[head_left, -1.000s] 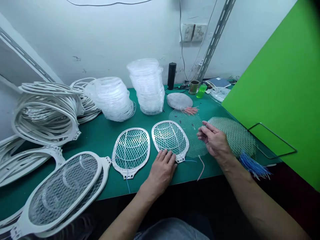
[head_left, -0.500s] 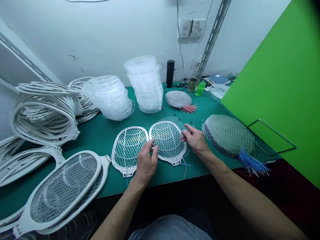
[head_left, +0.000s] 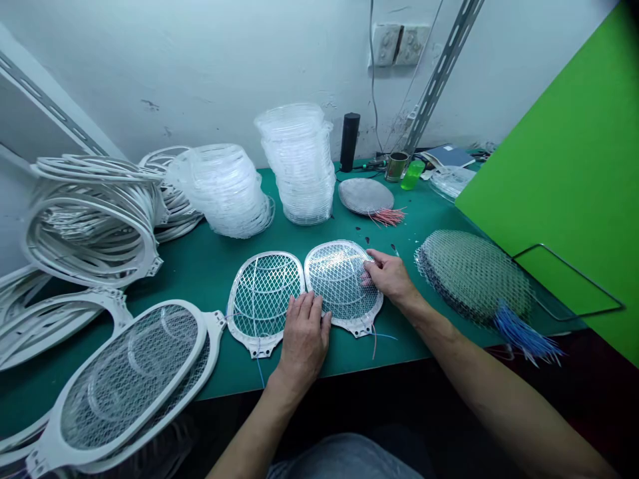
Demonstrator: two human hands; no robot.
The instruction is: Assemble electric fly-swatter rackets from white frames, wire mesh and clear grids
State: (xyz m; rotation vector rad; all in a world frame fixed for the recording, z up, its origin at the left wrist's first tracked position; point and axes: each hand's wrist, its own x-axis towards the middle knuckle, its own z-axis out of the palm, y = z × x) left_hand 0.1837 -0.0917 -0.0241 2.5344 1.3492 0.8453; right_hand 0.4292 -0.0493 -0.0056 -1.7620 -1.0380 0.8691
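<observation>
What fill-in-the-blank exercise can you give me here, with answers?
Of the side-by-side meshed frames, the right hand is at the ____ one.
Clear parts stand in ____ tall stacks.
The wire bundle by the green panel is coloured ____.
The upright cylinder is coloured ____.

Missing words: right; two; blue; black.

A black cylinder (head_left: 349, 142) stands near a tin (head_left: 397, 167) and a green container (head_left: 412, 175) — wall sockets (head_left: 386, 45) above.
</observation>
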